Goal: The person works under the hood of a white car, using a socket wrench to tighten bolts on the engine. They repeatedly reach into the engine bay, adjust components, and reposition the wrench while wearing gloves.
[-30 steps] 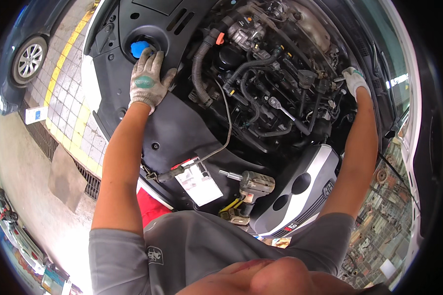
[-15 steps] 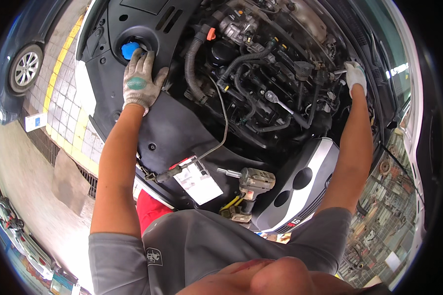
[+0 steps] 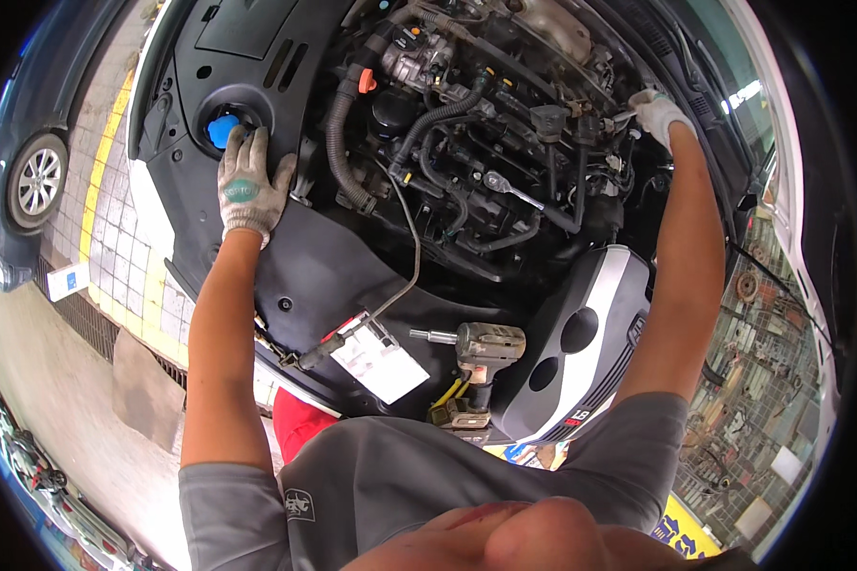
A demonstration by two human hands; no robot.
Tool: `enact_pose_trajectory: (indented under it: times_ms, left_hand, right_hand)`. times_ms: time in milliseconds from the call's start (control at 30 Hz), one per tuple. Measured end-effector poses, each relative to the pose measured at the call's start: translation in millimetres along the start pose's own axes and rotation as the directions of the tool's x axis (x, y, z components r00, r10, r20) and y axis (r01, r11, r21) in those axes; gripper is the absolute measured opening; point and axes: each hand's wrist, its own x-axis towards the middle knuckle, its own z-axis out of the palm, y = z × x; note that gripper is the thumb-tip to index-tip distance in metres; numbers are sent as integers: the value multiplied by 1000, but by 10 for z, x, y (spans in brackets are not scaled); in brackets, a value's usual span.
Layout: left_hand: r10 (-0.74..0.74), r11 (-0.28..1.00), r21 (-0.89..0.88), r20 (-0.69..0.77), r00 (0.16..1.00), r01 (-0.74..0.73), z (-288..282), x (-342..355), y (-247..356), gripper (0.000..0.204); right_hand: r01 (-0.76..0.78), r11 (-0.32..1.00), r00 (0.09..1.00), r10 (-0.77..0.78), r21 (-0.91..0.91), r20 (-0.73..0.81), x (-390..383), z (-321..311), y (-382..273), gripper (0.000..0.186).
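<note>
My left hand (image 3: 248, 190), in a pale knit glove with a green patch, lies flat with fingers spread on the black plastic panel (image 3: 328, 252). Its fingertips are beside a blue cap (image 3: 223, 131). Far right, my right hand (image 3: 659, 116), also gloved, is closed at the back of the engine bay. A short silver metal shaft (image 3: 625, 116) sticks out from its fingers toward the engine; the rest is hidden. On the engine (image 3: 467, 143), between my hands, rests a ratchet (image 3: 514, 190) with a dark handle.
Near me lie a cordless impact wrench (image 3: 486, 354) with a long socket, a white paper sheet (image 3: 381, 362) and a black-and-silver engine cover (image 3: 595, 333). A thin hose (image 3: 415, 238) curves across the panel. Another car (image 3: 33, 162) stands to the left.
The view has shifted, so the engine bay appears further left and slightly higher. My left hand stays flat by the blue cap; my right hand stays closed at the back of the bay.
</note>
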Motion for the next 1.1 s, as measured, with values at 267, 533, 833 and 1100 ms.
enact_pose_trajectory:
  times_ms: [267,533,833,1100]
  left_hand:
    - [6,1000,18,-15,1000,-6,8,-48,-36,65]
    - [35,999,12,-54,998,-34,62,-32,-58,65]
    - [31,999,21,-52,998,-30,96,-35,-100,66]
    - [19,1000,25,-25,999,-18,98,-53,-106,65]
  right_hand:
    - [-107,952,994,110,-286,-6,124,81,-153,50]
    - [9,835,997,-52,-550,-61,20,74,-303,57]
    - [-212,942,976,193,-261,-99,88,55,-245,45]
    - [-19,943,980,-48,-331,-194,-75,131,-46,53]
